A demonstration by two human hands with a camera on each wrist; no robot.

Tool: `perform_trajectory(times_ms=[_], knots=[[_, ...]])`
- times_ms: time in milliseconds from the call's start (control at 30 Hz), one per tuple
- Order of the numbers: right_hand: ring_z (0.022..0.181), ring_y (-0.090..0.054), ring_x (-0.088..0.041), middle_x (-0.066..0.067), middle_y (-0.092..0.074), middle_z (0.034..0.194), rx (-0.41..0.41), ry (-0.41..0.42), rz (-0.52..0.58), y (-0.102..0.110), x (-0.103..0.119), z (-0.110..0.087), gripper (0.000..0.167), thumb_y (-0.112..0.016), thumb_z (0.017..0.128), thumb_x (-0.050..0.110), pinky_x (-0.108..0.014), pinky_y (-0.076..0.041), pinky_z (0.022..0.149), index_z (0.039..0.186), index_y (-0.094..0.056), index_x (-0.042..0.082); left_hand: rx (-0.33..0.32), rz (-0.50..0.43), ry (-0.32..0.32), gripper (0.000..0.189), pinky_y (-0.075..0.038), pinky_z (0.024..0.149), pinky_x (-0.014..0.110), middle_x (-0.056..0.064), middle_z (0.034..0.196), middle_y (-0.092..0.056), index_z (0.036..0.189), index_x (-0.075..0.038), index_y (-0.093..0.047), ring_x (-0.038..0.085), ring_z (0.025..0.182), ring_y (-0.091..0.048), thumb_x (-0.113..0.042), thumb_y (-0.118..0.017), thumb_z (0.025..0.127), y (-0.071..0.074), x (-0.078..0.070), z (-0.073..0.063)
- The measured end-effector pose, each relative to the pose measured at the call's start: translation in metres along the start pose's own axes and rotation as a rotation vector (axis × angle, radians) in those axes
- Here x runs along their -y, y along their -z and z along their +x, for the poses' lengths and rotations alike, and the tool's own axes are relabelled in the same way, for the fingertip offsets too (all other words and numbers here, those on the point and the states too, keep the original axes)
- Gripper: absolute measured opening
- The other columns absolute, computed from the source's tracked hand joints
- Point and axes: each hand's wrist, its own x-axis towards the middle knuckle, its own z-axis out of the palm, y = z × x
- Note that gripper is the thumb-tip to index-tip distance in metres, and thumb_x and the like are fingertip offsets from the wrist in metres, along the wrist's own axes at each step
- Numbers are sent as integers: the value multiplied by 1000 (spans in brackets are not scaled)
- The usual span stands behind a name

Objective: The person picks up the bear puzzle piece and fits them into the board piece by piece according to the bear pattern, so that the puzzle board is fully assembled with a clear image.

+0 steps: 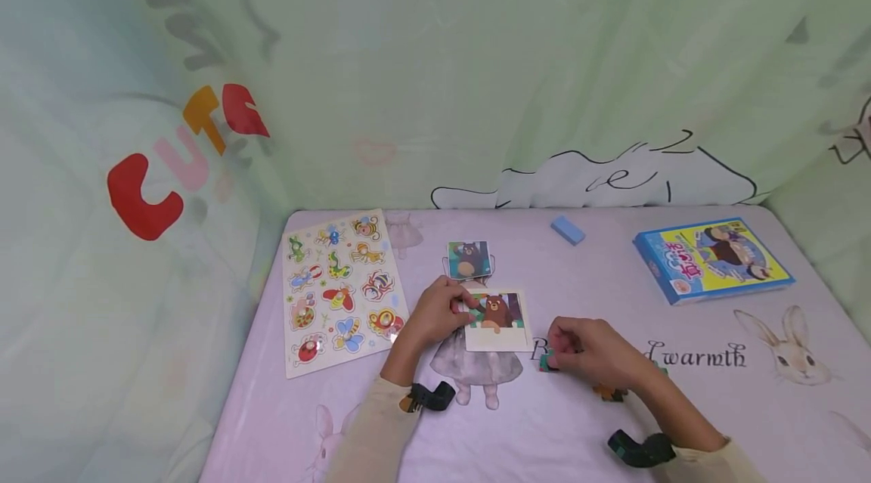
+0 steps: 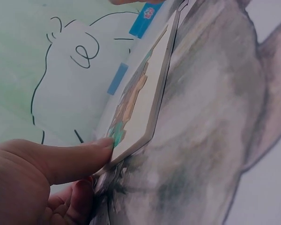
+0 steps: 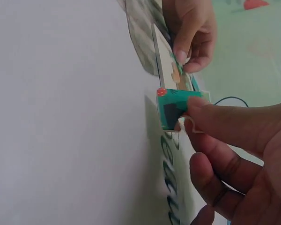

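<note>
A white-framed jigsaw board (image 1: pixel 499 338) with a brown bear picture lies in front of me, its lower part bare. At its left edge is my left hand (image 1: pixel 439 311), thumb on the picture side and fingers curled by the rim, gripping it. In the left wrist view the thumb (image 2: pixel 79 158) presses a green part of the picture. My right hand (image 1: pixel 592 351), to the right of the board, pinches a green puzzle piece (image 3: pixel 173 108) with a dark patch and a red corner spot. Brown loose pieces (image 1: pixel 610 393) lie partly hidden under the right hand.
Beyond the board sits a bear picture card (image 1: pixel 469 260). A wooden insect puzzle board (image 1: pixel 340 294) lies at left. A blue block (image 1: pixel 568 230) is toward the back, and a blue and yellow box (image 1: pixel 714 260) stands at right. Fabric walls (image 1: pixel 510 75) border the table.
</note>
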Motion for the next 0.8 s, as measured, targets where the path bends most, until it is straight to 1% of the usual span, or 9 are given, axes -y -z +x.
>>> perform_trajectory(times_ms=[167, 333, 467, 633, 800], knots=[[81, -55, -12, 8, -61, 82, -40, 34, 38, -4, 8, 7, 15, -80, 89, 21, -23, -48, 70, 94, -66, 20, -9, -4, 1, 9, -41, 69, 21, 2, 98, -54, 97, -14, -77, 5, 72, -47, -13, -78, 89, -1, 0, -1], [80, -56, -11, 7, -62, 83, -30, 62, 66, -8, 11, 13, 11, -78, 90, 20, -23, -49, 71, 96, -68, 21, -18, -9, 6, 6, -41, 69, 23, 2, 98, -54, 96, -14, -76, 8, 75, -48, -14, -76, 90, -1, -1, -1], [78, -55, -9, 7, -61, 83, -19, 86, 72, -11, 12, 15, 11, -78, 90, 19, -23, -48, 70, 95, -68, 20, -18, 5, 4, 6, -41, 69, 23, 1, 97, -54, 96, -14, -76, 7, 75, -48, -16, -75, 91, -2, -1, 0], [77, -54, -9, 7, -60, 81, -15, 82, 69, -12, 12, 17, 11, -78, 90, 19, -23, -47, 68, 95, -68, 20, -28, 24, 0, 6, -41, 69, 22, 1, 96, -54, 96, -15, -76, 6, 74, -47, -16, -75, 90, -3, 0, 2], [75, -53, -9, 6, -60, 80, -4, 75, 66, -15, 10, 19, 11, -78, 90, 19, -23, -45, 67, 95, -68, 20, -52, 24, 24, 5, -41, 67, 21, 0, 94, -53, 95, -14, -76, 7, 75, -47, -16, -75, 90, -5, 1, 1]])
